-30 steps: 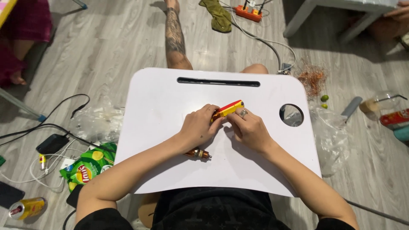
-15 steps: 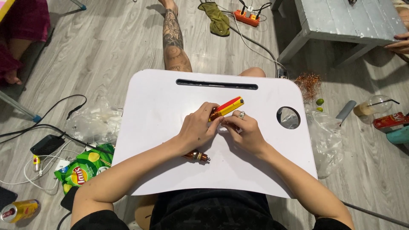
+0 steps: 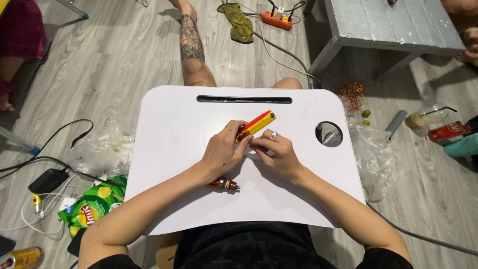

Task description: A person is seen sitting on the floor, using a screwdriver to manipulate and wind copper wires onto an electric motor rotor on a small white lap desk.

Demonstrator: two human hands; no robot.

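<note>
partly, left hand (image 3: 223,152) hides yellow-red tool (image 3: 256,125).

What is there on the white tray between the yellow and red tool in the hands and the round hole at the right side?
Nothing: in the head view, the white tray is bare between the yellow and red tool and the round hole.

From my feed: grey wood-plank floor (image 3: 124,55) all around, white lap desk (image 3: 174,149) dead centre, scuffed grey low table (image 3: 393,25) at 1 o'clock, orange power strip (image 3: 278,20) at 12, even indoor light
</note>
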